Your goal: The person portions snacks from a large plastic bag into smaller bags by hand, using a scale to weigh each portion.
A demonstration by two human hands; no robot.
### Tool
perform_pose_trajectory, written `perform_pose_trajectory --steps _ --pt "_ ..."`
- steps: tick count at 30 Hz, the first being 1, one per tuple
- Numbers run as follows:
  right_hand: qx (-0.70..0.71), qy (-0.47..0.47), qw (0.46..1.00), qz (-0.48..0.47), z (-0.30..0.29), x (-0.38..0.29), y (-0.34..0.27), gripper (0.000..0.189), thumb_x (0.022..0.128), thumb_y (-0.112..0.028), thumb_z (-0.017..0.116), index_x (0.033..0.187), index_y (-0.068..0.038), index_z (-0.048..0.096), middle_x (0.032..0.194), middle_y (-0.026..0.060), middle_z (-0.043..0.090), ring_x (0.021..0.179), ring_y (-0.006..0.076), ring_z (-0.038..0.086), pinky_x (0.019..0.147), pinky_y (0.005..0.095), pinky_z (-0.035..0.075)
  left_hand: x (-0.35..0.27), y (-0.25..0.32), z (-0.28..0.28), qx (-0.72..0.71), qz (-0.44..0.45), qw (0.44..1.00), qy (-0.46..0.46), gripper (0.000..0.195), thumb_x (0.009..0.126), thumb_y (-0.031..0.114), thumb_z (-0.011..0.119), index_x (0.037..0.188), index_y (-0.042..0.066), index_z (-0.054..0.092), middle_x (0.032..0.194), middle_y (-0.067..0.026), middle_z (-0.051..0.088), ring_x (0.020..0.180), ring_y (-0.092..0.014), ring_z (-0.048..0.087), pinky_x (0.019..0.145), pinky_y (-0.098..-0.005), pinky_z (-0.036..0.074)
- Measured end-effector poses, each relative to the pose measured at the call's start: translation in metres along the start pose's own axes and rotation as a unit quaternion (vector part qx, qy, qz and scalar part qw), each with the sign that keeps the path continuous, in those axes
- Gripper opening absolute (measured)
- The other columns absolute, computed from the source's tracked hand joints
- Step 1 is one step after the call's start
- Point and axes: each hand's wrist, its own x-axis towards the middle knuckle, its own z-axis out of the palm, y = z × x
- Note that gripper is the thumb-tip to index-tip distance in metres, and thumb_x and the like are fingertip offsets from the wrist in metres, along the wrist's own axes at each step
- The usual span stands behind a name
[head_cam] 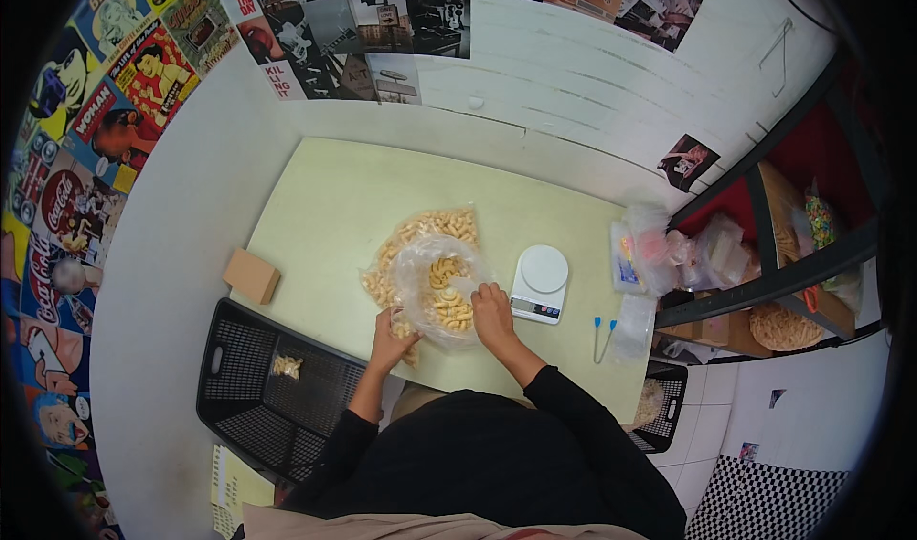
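Observation:
A large clear plastic bag (412, 253) stands with its mouth open on the pale table, holding curved yellow snack pieces (453, 311). My left hand (390, 341) grips a small clear packet (401, 322) with snack pieces in it, at the large bag's left front rim. Over the right rim, my right hand (493, 318) has its fingers closed on a whitish translucent piece of plastic (464, 284). Whether that piece is the bag's edge or a separate item, I cannot tell. Behind and left of the open bag lies another clear bag of pale snacks (451, 219).
A white digital kitchen scale (541, 282) sits right of my right hand, then blue-tipped tongs (604, 339) and clear plastic bags (634, 329). A cardboard box (252, 276) is at the table's left edge. Below it, a black crate (236, 368) holds one snack packet (288, 367). Shelving (766, 275) borders the right.

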Motion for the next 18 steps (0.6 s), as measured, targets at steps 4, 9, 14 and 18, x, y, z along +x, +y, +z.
perform_pose_trajectory --steps 4,9,14,18 --pt "0.057 -0.058 0.997 0.009 -0.001 0.0 -0.001 0.012 0.075 -0.006 0.055 0.071 -0.001 0.065 0.083 0.0119 0.057 0.09 0.0271 0.054 0.075 0.0377 0.045 0.001 -0.004 0.006 -0.06 -0.037 0.997 -0.023 0.071 0.067 0.022 0.085 0.124 0.0 0.049 0.122 -0.0176 0.053 0.116 -0.029 0.052 0.099 -0.0368 0.042" --pt "0.04 -0.076 0.995 0.042 0.003 0.002 0.005 0.009 0.076 -0.007 0.062 0.072 0.0 0.067 0.083 0.0154 0.056 0.088 0.0321 0.055 0.076 0.0422 0.046 0.001 0.0 0.011 -0.127 -0.072 0.989 -0.031 0.07 0.069 0.02 0.084 0.125 0.0 0.047 0.121 -0.0164 0.057 0.114 -0.026 0.055 0.097 -0.0356 0.044" --pt "0.224 -0.151 0.948 0.168 0.033 -0.004 0.008 0.015 0.081 -0.013 0.065 0.083 -0.001 0.072 0.083 0.0166 0.066 0.083 0.0333 0.062 0.073 0.0407 0.049 0.0 0.011 0.01 -0.139 -0.093 0.985 -0.049 0.069 0.07 0.019 0.083 0.125 0.0 0.046 0.12 -0.0155 0.058 0.113 -0.025 0.056 0.096 -0.035 0.045" --pt "0.351 -0.197 0.872 0.277 0.045 -0.008 0.016 0.02 0.081 -0.019 0.068 0.09 -0.002 0.074 0.079 0.0153 0.07 0.07 0.0259 0.066 0.068 0.0351 0.05 -0.001 0.016 0.009 -0.157 -0.098 0.982 -0.046 0.071 0.069 0.018 0.083 0.126 -0.001 0.046 0.12 -0.0155 0.056 0.113 -0.025 0.055 0.096 -0.0353 0.045"
